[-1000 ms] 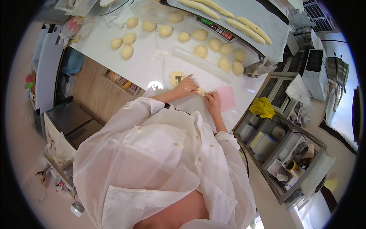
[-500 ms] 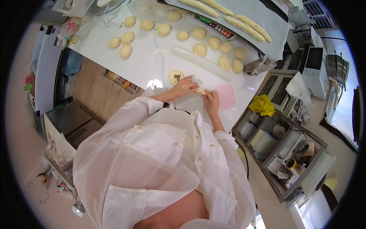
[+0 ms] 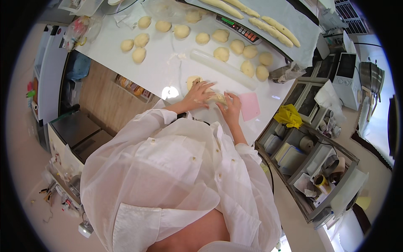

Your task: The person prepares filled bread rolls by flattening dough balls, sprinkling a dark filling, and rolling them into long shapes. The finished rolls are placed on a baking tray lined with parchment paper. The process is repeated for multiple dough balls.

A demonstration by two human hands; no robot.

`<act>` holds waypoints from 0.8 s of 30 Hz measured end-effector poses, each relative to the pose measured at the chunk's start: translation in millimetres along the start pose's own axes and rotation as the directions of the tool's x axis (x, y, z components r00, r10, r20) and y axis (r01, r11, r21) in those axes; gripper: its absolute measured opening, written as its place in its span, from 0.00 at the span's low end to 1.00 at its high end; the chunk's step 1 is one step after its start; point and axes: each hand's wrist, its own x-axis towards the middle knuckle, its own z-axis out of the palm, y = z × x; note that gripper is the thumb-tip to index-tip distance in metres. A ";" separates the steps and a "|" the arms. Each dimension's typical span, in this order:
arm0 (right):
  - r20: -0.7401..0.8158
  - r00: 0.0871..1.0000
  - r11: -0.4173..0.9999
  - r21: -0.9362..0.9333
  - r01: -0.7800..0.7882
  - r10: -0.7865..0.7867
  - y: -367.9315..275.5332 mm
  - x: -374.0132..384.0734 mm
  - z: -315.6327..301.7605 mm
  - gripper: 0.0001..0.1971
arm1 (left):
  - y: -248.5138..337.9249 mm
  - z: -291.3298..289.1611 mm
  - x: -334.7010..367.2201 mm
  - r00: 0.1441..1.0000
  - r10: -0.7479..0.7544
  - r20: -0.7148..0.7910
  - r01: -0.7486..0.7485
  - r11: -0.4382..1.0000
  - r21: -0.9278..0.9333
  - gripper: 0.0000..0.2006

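A flattened piece of dough [image 3: 218,98] lies on the white table in front of me, its right part folded over into a narrow roll. Its pale left end [image 3: 192,80] shows past my left hand [image 3: 198,95]. That hand rests over the dough with fingers spread, hiding the middle. At the right end, the thumb and fingertips of my right hand [image 3: 230,106] pinch the dough edge. Just right of this hand lies a pink scraper [image 3: 250,106]. A long pale rolling pin [image 3: 222,68] lies beyond the dough.
Several dough balls [image 3: 181,31] sit across the far side of the table [image 3: 159,75]. At the back right, a paper-lined tray [image 3: 268,12] holds long dough rolls [image 3: 270,31]. A digital scale [image 3: 238,29] stands by it. A crumpled bag [image 3: 286,72] lies at the right edge.
My left hand has opened from a pinch and spread over the dough, moving slightly left. The right hand shifted a little left and still touches the end.
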 end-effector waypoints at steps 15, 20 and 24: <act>0.056 0.998 0.985 0.172 0.008 -0.017 -9.7 12.0 16.4 0.14 | -43.4 2.5 17.8 0.968 -0.058 0.242 0.109 0.973 -0.202 0.13; 0.081 0.970 0.902 0.359 -0.241 0.227 1.8 9.4 30.5 0.13 | -33.5 -6.5 36.5 0.936 -0.120 0.332 0.164 0.981 -0.108 0.16; 0.203 0.939 0.886 0.326 -0.331 0.276 2.3 19.6 28.3 0.11 | -35.5 -7.0 40.9 0.905 -0.078 0.418 0.090 0.996 -0.009 0.17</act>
